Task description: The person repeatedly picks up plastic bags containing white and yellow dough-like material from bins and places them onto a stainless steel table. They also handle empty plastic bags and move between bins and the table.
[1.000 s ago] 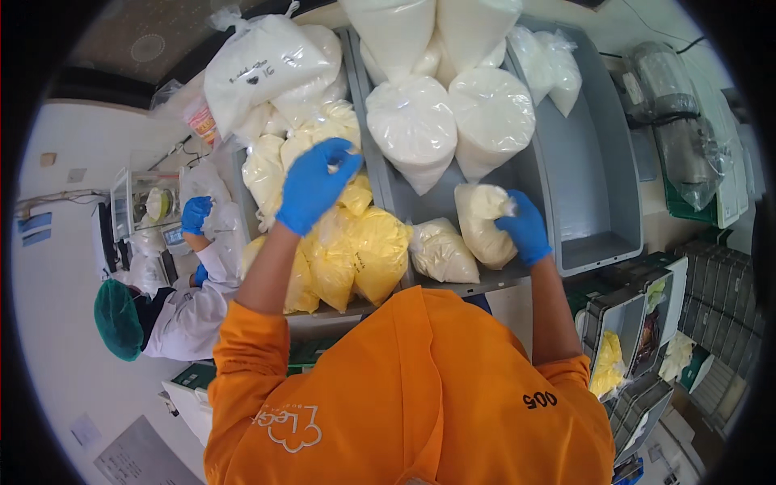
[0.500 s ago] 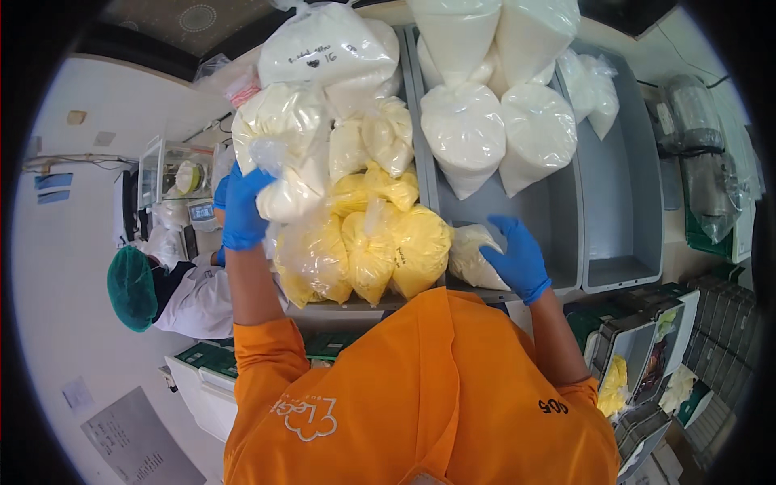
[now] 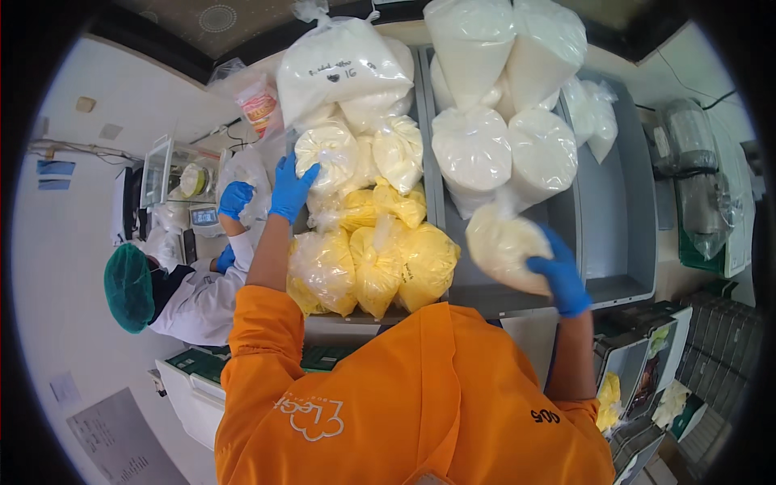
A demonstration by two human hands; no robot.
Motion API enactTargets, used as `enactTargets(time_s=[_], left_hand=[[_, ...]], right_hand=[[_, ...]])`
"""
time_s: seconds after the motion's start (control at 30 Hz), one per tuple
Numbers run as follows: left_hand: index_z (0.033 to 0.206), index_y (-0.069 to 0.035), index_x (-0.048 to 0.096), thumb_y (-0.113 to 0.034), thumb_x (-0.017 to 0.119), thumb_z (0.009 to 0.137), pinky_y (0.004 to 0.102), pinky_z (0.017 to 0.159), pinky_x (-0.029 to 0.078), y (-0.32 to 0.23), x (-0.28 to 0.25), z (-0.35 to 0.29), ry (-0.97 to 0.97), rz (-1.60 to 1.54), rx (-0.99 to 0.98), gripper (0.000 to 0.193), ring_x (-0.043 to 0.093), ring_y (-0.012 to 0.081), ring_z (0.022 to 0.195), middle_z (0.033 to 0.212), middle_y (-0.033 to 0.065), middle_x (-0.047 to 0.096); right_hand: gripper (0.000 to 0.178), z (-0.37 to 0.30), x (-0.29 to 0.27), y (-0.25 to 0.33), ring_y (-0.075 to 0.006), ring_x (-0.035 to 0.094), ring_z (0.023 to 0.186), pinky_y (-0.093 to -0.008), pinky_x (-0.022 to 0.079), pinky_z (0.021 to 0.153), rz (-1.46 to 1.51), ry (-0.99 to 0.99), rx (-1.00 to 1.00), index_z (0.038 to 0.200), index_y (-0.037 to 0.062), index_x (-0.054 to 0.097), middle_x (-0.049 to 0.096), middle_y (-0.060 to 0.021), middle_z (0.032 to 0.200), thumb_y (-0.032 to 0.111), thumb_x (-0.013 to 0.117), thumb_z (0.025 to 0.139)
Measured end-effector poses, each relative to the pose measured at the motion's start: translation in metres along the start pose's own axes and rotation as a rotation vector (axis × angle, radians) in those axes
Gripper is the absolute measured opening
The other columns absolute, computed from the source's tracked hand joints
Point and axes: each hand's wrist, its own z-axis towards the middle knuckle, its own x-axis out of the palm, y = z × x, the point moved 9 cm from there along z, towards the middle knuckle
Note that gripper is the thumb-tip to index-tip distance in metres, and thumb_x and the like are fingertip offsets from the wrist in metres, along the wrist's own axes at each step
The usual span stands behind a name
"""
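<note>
Blue-gloved right hand [image 3: 558, 279] cupping a pale bag [image 3: 505, 246] from below, fingers [image 3: 566, 250] wrapped around its lower right side and clamped on it. Holding that bag over the near left part of the grey tray [image 3: 622, 202], at about eleven o'clock from the palm, so lying up and to the left of the wrist. Long axis running from about four o'clock up toward ten o'clock, knotted neck pointing at the white bags [image 3: 493, 145] heaped at twelve o'clock, seemingly just touching the lowest of them.

Left hand [image 3: 289, 187] resting against a cream bag [image 3: 327, 153] in the neighbouring tray, that bag sitting at two o'clock from the palm; fingers [image 3: 303, 174] spread apart and laid on its side, not closed round it. Yellow bags [image 3: 368, 259] lying at five o'clock from this hand, between the two arms, untouched.

Being nearer the pale bag by far, the right hand carrying it alone; the left well apart from it, across the divider between the trays. Working at nine o'clock, a person in a green cap [image 3: 129, 287], with own blue gloves kept clear of both trays.
</note>
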Motion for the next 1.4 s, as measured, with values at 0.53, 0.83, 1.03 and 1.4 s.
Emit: enactTargets(time_s=[0.53,0.83,1.03,1.4], left_hand=[[0.145,-0.007,0.046,-0.040,0.065,0.091,0.0466,0.114,0.033,0.006,-0.001,-0.002,0.144,0.088,-0.050,0.066,0.032,0.0446,0.143,0.147,0.0309,0.042],[0.126,-0.003,0.064,-0.046,0.071,0.085,0.0408,0.096,0.049,-0.201,-0.134,0.120,-0.275,0.055,0.370,0.060,0.064,0.0345,0.112,0.119,0.0211,0.066],[0.148,-0.015,0.046,-0.064,0.065,0.083,0.0439,0.110,0.039,-0.213,-0.053,0.229,-0.087,0.214,0.342,0.084,0.052,0.0424,0.128,0.136,0.0222,0.057],[0.131,-0.025,0.065,-0.067,0.042,0.091,0.0429,0.092,0.051,-0.224,-0.037,0.210,-0.205,0.468,0.308,0.062,0.065,0.0343,0.109,0.119,0.0163,0.068]], right_hand=[[0.071,0.117,0.263,-0.001,-0.0390,0.053,0.123,-0.0474,0.043,0.104,-0.972,0.281,-0.515,0.150,0.0117,0.038,0.050,-0.0209,0.140,0.031,0.066,0.088],[0.045,0.102,0.191,0.035,-0.0344,0.061,0.105,-0.0440,0.050,0.091,-0.816,0.171,-0.510,0.126,0.0089,0.062,0.062,-0.0153,0.113,0.031,0.067,0.087],[0.044,0.068,0.176,0.018,-0.0333,0.062,0.104,-0.0421,0.050,0.089,-0.722,0.186,-0.451,0.125,0.0091,0.063,0.062,-0.0144,0.116,0.029,0.070,0.086],[0.040,0.044,0.110,0.012,-0.0299,0.066,0.101,-0.0384,0.053,0.084,-0.544,0.014,-0.340,0.123,0.0068,0.066,0.065,-0.0162,0.119,0.020,0.072,0.085]])
